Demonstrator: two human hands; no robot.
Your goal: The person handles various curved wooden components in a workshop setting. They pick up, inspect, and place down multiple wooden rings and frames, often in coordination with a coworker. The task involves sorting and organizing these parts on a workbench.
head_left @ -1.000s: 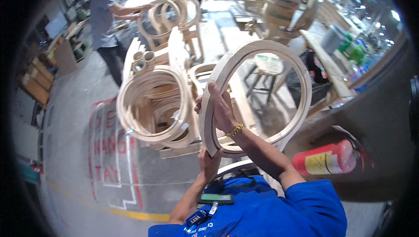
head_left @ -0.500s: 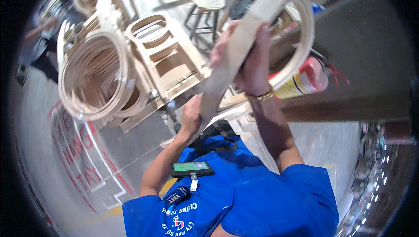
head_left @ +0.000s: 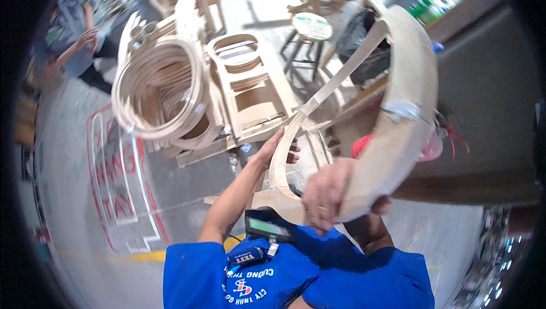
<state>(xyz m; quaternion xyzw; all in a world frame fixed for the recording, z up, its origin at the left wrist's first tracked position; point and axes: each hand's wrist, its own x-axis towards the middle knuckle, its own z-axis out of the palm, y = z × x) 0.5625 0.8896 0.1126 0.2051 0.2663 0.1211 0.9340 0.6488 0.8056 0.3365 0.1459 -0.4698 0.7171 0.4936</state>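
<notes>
A pale bent-wood ring (head_left: 409, 81), broad-banded and roughly oval, is tilted up in front of my chest. My right hand (head_left: 330, 195) grips its near lower edge, fingers over the band. On the ring's left side, my left hand (head_left: 273, 151) has its palm and fingers against the outer face, partly hidden by the wood. A shiny clear wrap or tape (head_left: 402, 111) crosses the band on the right. Behind the ring, a red container (head_left: 362, 145) is mostly covered.
A stack of similar rings (head_left: 159, 90) leans at left, beside pale wooden frames (head_left: 256, 90). A round stool (head_left: 311, 27) stands beyond. A brown board surface (head_left: 478, 104) fills the right. Another person (head_left: 79, 41) is at far left. Painted floor markings (head_left: 122, 178) lie below the stack.
The ring has turned and come lower and nearer, showing its broad outer face. My right hand has dropped from its far part to the near edge; my left hand has moved slightly right.
</notes>
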